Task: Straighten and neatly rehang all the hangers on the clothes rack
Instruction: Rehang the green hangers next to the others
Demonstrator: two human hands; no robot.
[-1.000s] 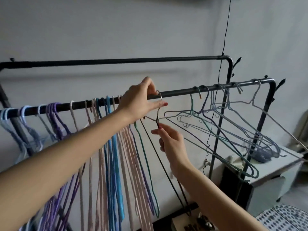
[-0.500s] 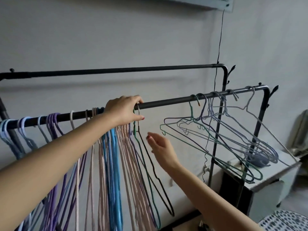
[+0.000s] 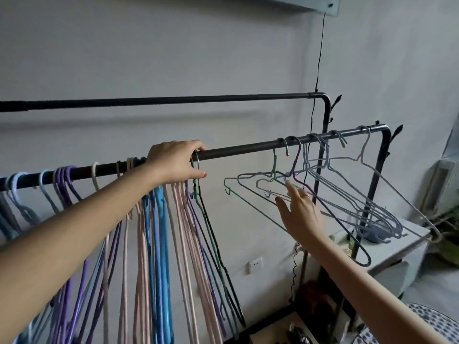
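Found the tidied hangers (image 3: pixel 161 232) packed hook to hook along the left half of the front rail (image 3: pixel 243 148), bodies hanging straight down in bands of purple, pink and blue, ending at a green one and a black hanger (image 3: pixel 213 244). Judged that stretch done, though a few hooks far left sat slightly apart.

Found the tangled hangers (image 3: pixel 335 194) at the right end of the same rail: thin coated wire in green, purple and pale blue-grey, hooks spaced unevenly, bodies swung sideways and crossing one another, the lower ends resting on or near the white desk (image 3: pixel 397 247). Judged these the remaining work, perhaps a third of the whole. Expected light, springy wire, apt to snag on its neighbours when lifted.

Saw the left hand (image 3: pixel 176 162) draped over the rail at the end of the neat row, fingers curled over the bar, thumb beneath beside the last hooks. Saw the right hand (image 3: pixel 298 214) spread, fingers straight, reaching up into the tangle; could not tell whether the fingertips touched a wire.

Noted a bare back rail (image 3: pixel 173 101) behind, a dark cable (image 3: pixel 319 58) down the wall, and a wall socket (image 3: pixel 255 265) below.
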